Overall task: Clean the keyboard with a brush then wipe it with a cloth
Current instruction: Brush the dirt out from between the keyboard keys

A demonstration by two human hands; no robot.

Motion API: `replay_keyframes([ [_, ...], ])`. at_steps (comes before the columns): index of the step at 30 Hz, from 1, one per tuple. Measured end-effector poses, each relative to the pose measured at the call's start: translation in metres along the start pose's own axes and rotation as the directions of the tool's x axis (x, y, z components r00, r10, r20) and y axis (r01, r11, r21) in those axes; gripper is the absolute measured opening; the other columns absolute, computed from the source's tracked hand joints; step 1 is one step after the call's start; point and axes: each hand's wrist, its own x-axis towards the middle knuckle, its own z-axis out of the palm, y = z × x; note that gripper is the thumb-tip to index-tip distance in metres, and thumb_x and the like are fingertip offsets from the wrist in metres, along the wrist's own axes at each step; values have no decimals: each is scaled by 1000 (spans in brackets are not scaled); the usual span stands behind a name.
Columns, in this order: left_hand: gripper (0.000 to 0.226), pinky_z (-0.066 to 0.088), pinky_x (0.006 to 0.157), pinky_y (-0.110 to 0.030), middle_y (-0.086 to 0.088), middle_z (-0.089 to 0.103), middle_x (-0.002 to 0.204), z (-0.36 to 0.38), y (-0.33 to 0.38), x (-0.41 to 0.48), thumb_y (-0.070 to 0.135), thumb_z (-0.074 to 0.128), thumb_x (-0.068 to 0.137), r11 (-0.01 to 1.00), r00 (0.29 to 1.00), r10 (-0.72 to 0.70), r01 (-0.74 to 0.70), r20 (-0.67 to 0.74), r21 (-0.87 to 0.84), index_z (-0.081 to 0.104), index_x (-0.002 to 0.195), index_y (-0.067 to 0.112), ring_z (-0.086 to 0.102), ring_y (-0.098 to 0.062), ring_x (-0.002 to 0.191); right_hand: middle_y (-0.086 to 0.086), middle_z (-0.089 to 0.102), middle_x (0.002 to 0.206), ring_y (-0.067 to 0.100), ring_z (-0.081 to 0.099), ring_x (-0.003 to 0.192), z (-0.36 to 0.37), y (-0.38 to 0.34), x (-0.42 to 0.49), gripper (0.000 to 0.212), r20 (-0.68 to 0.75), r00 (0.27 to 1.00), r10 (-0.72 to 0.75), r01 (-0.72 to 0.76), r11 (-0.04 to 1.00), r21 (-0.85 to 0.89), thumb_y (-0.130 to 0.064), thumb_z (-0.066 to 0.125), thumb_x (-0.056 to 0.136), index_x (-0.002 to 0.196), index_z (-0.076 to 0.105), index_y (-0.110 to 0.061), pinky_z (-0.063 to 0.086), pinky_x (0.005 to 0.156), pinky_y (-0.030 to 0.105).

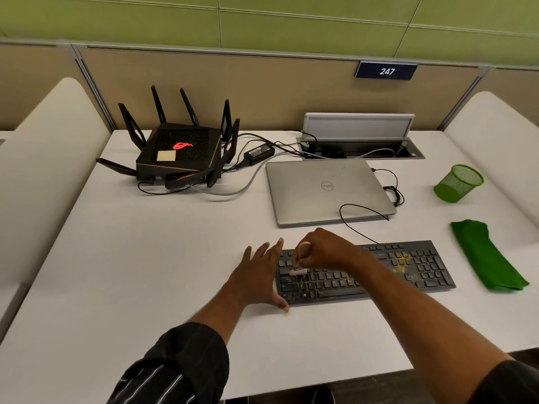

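A black keyboard (pixel 414 269) lies on the white desk (pixel 145 258), with yellowish dust on its right-hand keys. My right hand (pixel 323 249) grips a small wooden-handled brush (pixel 300 259), its pale bristles down on the keys at the keyboard's left part. My left hand (pixel 259 275) lies flat with straight fingers against the keyboard's left end, thumb at the front corner. A folded green cloth (pixel 484 255) rests on the desk to the right of the keyboard.
A closed silver laptop (pixel 320 191) sits just behind the keyboard, the keyboard's cable looping over it. A black router (pixel 180 153) with antennas and cables stands at the back left. A green mesh cup (pixel 458 183) lies at the far right. A cable box (pixel 358 141) is open at the back.
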Motion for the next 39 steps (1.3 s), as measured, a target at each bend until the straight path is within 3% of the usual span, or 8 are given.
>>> replay_keyframes([
  [7, 152, 1, 125, -54, -4, -5, 171, 6, 0, 3, 85, 73, 59, 999, 1000, -3, 4, 15, -34, -16, 160, 15, -2, -26, 157, -12, 77, 89, 0, 69, 75, 2, -3, 4, 8, -62, 998, 8, 4, 982, 188, -16, 75, 79, 83, 81, -20, 57, 72, 25],
  [16, 153, 0, 125, -53, -5, -3, 171, 4, 0, 2, 84, 75, 58, 999, 1000, -10, 11, 26, -30, -18, 159, 17, -3, -26, 157, -5, 76, 87, 7, 67, 78, 1, 9, 0, 9, 1, 1000, 31, -31, 997, -68, -21, 72, 81, 85, 80, -18, 57, 78, 35],
  [21, 151, -3, 125, -55, -4, -4, 171, 3, 7, 5, 84, 74, 60, 1000, 1000, 6, -5, 26, -23, -18, 159, 16, -5, -24, 157, -7, 77, 85, 3, 68, 75, -9, 7, -3, 14, -41, 996, 77, -74, 995, 74, -15, 70, 77, 86, 80, -20, 56, 73, 25],
  [23, 150, -6, 124, -55, -3, -5, 171, 3, 11, 7, 83, 74, 61, 1000, 999, 10, -10, 32, -23, -17, 159, 15, -5, -22, 157, -7, 77, 86, 5, 68, 74, -7, 7, -2, 13, -34, 997, 68, -64, 993, 98, -17, 72, 77, 87, 80, -21, 58, 72, 27],
  [25, 149, -7, 124, -54, -3, -5, 171, 2, 15, 8, 83, 73, 63, 1000, 999, 13, -13, 34, -13, -17, 159, 14, -5, -22, 157, -5, 77, 85, 8, 69, 73, -2, 8, -2, 11, -14, 999, 49, -48, 996, 77, -20, 73, 77, 85, 80, -20, 58, 72, 33],
  [28, 148, -7, 123, -54, -5, -5, 171, 3, 20, 10, 82, 73, 64, 1000, 999, 12, -13, 30, 9, -17, 159, 14, -4, -23, 157, -3, 76, 83, 8, 68, 73, -1, 15, -6, 8, 2, 1000, 15, -14, 999, -30, -20, 72, 80, 83, 80, -19, 56, 73, 31],
  [32, 148, -7, 124, -54, -6, -3, 171, 3, 23, 12, 83, 72, 64, 1000, 1000, 5, -6, 30, 15, -17, 159, 14, -2, -24, 157, -1, 71, 76, 12, 63, 72, -10, 25, -10, 11, 7, 996, 94, -92, 987, -134, -24, 67, 80, 77, 73, -15, 53, 70, 31],
  [39, 147, -7, 123, -57, -6, -4, 171, 1, 29, 17, 84, 71, 64, 999, 999, 2, -3, 41, 33, -17, 159, 14, -4, -25, 157, -6, 77, 86, 6, 68, 77, -17, 22, -14, 12, -51, 998, 37, -37, 999, -1, -19, 71, 79, 87, 80, -21, 55, 73, 25],
])
